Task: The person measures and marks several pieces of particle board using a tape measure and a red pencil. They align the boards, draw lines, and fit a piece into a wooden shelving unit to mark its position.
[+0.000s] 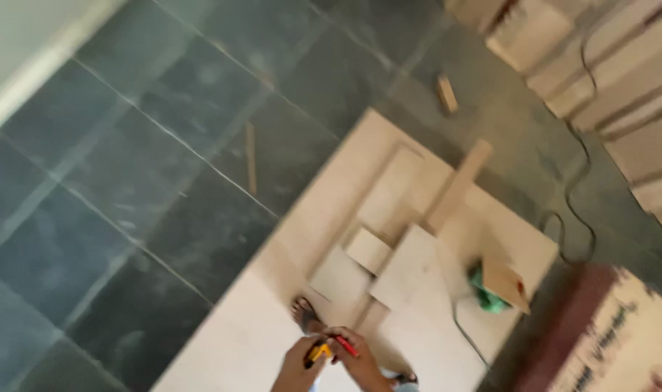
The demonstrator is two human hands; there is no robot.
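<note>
The view is blurred. My left hand [296, 365] and my right hand [360, 361] meet at the bottom centre, over a large pale plywood sheet [236, 341] that lies on the floor. A small yellow object [318, 353], perhaps a tape measure, sits in my left hand. My right hand is closed on a thin red stick-like object [347, 346]. A sandalled foot [304, 313] rests on the sheet just above the hands.
Smaller cut boards [403, 265] and a long strip [458, 185] lie on the sheet. A green power tool [488, 294] with a cable [574, 196] is at its right edge. Stacked boards [621, 80] fill the top right; a maroon-edged box [599, 334] is bottom right. Dark floor tiles [128, 203] lie left.
</note>
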